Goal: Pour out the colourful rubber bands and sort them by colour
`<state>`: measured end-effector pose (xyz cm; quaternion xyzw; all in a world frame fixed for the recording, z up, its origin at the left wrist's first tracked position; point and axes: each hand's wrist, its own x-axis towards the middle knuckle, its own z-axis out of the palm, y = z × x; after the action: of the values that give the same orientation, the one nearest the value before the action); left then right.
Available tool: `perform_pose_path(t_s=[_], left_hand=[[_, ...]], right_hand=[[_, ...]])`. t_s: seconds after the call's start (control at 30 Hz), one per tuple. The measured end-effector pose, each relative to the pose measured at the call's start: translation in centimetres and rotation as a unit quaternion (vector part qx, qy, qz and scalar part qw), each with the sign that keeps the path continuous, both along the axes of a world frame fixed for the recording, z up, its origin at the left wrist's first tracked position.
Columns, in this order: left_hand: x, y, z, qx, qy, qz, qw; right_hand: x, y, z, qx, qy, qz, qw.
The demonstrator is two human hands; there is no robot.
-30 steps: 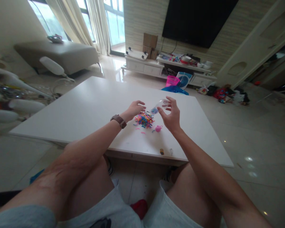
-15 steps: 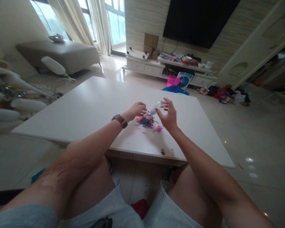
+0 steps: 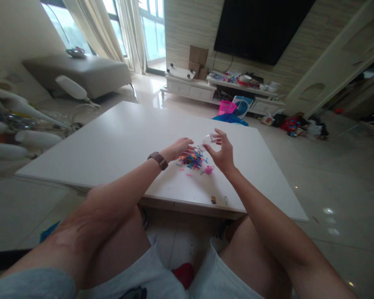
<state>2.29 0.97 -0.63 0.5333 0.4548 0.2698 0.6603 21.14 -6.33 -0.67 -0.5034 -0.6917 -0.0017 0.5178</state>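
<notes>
Clear rounded plastic container (image 3: 209,139) in right hand (image 3: 223,154); left hand (image 3: 180,147) pinching over tangled colourful bands (image 3: 191,159).

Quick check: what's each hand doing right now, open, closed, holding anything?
Left hand: fingers pinched at the pile of coloured bands; whether it holds any cannot be told.
Right hand: closed on a small clear container.

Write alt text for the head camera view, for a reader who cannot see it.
A seated person's right hand holds a small clear plastic container above a heap of tiny multicoloured rubber bands on a white rectangular table, while the left hand, with a brown wristwatch, reaches into the heap. A small pink plastic piece lies beside it.
</notes>
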Motion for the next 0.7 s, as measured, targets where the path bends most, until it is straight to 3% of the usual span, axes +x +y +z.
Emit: perform_pose_path(t_s=[0.3,0.7], left_hand=[[0.04,-0.23,0.14,-0.024,-0.017,-0.01,1.0],[0.07,-0.23,0.34,-0.064,-0.068,-0.012,0.996]], right_hand=[[-0.19,0.01,-0.02,0.015,-0.006,0.002,1.0],[-0.03,-0.26,0.3,-0.029,0.03,-0.015,0.999]])
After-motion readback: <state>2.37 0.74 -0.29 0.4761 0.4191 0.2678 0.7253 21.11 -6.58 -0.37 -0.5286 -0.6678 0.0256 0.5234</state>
